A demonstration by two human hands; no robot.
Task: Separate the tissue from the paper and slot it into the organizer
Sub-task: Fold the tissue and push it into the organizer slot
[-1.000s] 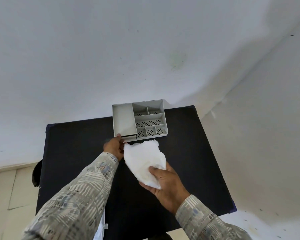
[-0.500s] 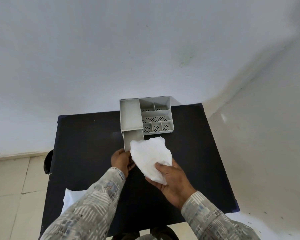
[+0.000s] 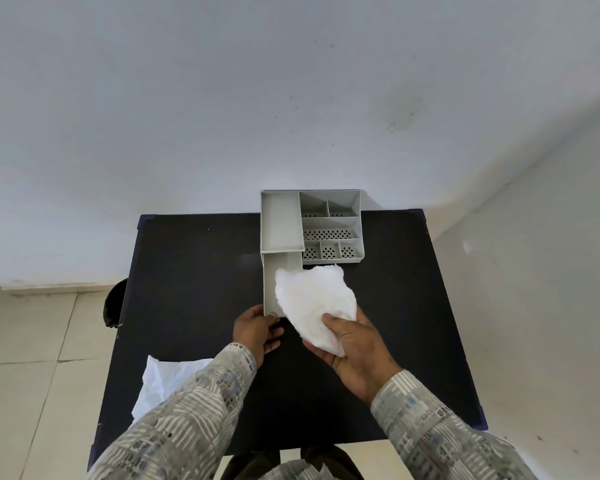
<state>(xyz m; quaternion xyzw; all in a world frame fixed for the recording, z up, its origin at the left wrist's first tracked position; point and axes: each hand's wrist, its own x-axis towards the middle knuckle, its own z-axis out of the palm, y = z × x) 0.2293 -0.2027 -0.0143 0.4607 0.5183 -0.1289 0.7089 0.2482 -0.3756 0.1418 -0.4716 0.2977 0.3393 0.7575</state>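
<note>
A grey plastic organizer (image 3: 329,223) with several compartments stands at the far edge of the black table (image 3: 194,278). Its grey drawer (image 3: 277,278) is pulled out toward me from the left side. My left hand (image 3: 257,329) grips the drawer's front end. My right hand (image 3: 352,341) holds a bunched white tissue (image 3: 314,303), which hangs over the drawer's near right part and hides it. A crumpled white sheet of paper (image 3: 163,379) lies at the table's near left edge, partly under my left sleeve.
White walls meet in a corner behind and to the right of the table. A dark round object (image 3: 113,303) shows beside the table's left edge, over a tiled floor (image 3: 25,341).
The drawer has slid much farther out of the organizer as my left hand drew back toward me. My right hand kept the tissue, which now overlaps the open drawer.
</note>
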